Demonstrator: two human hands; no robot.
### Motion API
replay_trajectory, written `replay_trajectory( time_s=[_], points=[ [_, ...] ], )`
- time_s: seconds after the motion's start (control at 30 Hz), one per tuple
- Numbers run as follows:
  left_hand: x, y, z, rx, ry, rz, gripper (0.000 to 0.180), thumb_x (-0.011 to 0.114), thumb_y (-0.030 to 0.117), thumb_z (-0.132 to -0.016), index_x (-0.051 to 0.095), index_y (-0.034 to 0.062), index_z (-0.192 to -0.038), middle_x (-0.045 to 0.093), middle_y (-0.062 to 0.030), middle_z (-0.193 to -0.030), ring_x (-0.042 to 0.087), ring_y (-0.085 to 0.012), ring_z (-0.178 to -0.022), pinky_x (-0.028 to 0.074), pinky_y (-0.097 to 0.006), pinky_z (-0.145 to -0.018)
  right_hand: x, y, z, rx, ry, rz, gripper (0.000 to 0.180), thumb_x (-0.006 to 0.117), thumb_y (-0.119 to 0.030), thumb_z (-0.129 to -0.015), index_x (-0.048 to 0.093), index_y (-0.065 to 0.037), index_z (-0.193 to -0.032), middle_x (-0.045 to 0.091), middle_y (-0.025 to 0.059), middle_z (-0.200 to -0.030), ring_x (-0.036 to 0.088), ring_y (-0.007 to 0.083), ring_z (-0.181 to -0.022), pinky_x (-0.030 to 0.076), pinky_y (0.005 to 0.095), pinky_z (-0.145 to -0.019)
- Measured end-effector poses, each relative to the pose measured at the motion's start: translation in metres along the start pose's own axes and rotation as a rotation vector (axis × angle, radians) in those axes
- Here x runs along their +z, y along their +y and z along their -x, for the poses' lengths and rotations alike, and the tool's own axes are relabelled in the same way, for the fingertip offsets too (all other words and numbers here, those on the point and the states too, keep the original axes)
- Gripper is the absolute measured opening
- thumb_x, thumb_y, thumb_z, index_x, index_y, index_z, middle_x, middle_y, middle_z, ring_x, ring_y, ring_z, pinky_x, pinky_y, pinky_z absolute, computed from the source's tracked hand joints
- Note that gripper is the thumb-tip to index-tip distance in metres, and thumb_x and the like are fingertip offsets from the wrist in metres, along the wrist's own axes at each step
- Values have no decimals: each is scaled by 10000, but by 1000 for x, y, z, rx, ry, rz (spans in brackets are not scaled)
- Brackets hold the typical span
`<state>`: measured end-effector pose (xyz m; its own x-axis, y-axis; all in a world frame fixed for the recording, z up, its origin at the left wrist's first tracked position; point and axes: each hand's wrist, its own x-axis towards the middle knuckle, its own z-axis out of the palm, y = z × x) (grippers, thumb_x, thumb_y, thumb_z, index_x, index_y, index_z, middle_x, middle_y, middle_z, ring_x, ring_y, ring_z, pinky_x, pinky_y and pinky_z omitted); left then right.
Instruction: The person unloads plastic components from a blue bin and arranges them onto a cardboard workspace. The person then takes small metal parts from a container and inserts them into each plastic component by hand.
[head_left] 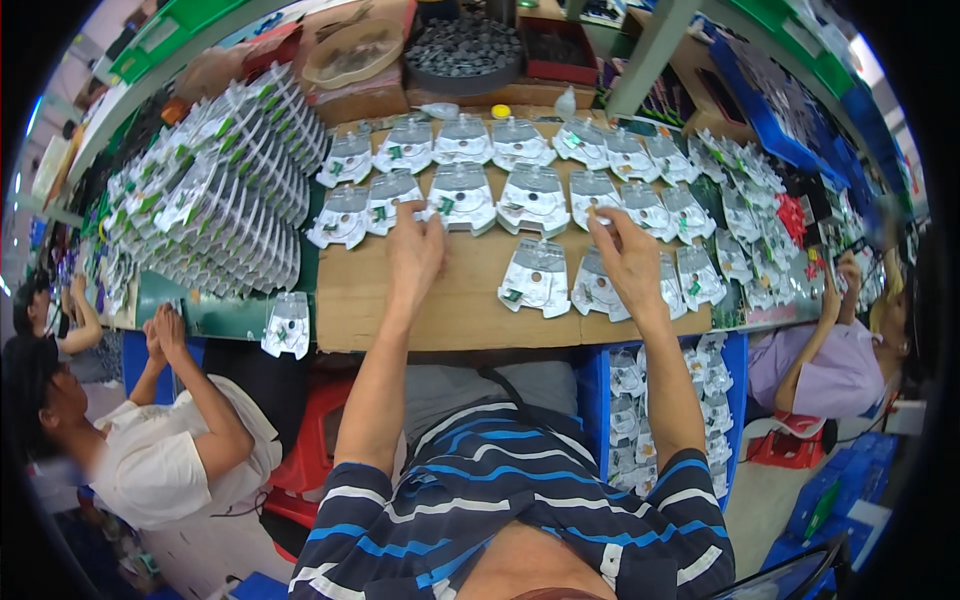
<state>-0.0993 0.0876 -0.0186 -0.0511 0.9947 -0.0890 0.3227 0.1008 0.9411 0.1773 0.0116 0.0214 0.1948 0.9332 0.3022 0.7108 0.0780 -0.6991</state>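
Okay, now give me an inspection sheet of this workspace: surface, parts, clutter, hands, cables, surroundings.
Surface: brown cardboard on a green bench.
Parts: grey-and-white parts in rows on the cardboard; tall stack at left.
Clutter: dark round tray of small pieces and a yellow cap behind the rows.
Hands: left hand and right hand each at a middle-row part; grip unclear.
Cables: what looks like a thin dark cord at lower left.
Surroundings: seated co-workers on both sides, one in white, one in lilac; blue crate of parts below the bench edge.
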Motion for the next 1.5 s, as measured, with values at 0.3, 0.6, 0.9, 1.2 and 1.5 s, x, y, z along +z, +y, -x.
replay_trajectory(
  time_s=[0.3, 0.6, 0.9, 1.2, 1.5],
  points=[
    [-39, -16, 60, 131, 42, -159, 215, 564, 137, -906, 522, -19, -1048, 621, -227, -717, 623, -432, -672, 465, -510, -613, 43, 16, -42, 46, -201, 8, 255, 606, -185, -896, 627, -16, -1086, 614, 113, -665, 593, 231, -594, 458, 373, -581],
    [-52, -34, 127, -91, -30, 32, 271, 539, 127, -948, 501, -49, -1150, 639, -190, -711, 669, -323, -614, 501, -426, -574, 58, -64, 6, -38, -383, -197, 150, 613, -146, -931, 627, -6, -983, 558, -10, -641, 473, 43, -583, 367, 236, -506],
    [-50, -36, 139, -99, -255, 131, 416, 526, 97, -958, 435, -37, -1341, 674, -107, -809, 622, -138, -585, 505, -275, -530, 150, -133, 23, -305, -379, -53, 149, 604, -150, -878, 640, -7, -896, 660, 206, -704, 661, 390, -664, 512, 468, -602],
    [-159, -52, 143, 42, 580, -166, 185, 560, 83, -933, 639, -16, -1068, 610, -151, -808, 597, -208, -668, 487, -351, -634, 134, -125, 43, -330, -440, 163, 241, 711, -198, -847, 674, -46, -1031, 669, 161, -884, 647, 335, -766, 506, 438, -682],
    [-226, -133, 109, -96, 570, -99, 256, 551, 107, -961, 623, -46, -1153, 642, -95, -806, 598, -109, -608, 479, -256, -532, 136, -118, 48, -785, -502, 236, 462, 743, -264, -795, 598, -57, -1183, 518, 146, -1296, 476, 351, -1216, 387, 468, -993]
  ],
)
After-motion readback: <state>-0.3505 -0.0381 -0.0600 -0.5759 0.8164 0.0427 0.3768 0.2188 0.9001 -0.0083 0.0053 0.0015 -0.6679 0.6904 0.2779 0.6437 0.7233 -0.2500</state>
